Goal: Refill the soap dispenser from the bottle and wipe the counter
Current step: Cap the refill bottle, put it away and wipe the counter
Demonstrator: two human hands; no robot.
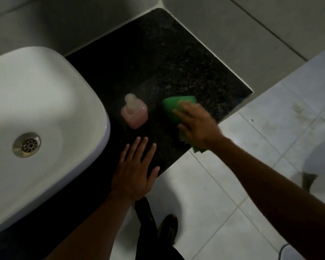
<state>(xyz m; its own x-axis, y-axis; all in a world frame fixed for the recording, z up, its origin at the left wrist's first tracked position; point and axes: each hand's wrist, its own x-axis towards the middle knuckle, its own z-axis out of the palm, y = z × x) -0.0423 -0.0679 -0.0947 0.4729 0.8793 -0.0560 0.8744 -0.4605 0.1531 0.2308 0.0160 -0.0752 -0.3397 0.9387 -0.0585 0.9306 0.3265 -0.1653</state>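
A pink soap dispenser [134,114] with a pale pump top stands upright on the dark speckled counter [158,53], just right of the white basin. A green cloth [174,106] lies on the counter to the dispenser's right. My right hand [196,125] presses down on the cloth with straight fingers, covering most of it; a corner of cloth shows under my wrist at the counter's front edge. My left hand [136,171] rests flat on the counter near its front edge, fingers spread, a little in front of the dispenser and not touching it. No refill bottle is in view.
A white basin [45,102] with a metal drain [26,145] fills the left. Grey walls border the counter at the back and right. Below the counter edge is a pale tiled floor [251,184], where my dark shoes [158,222] stand.
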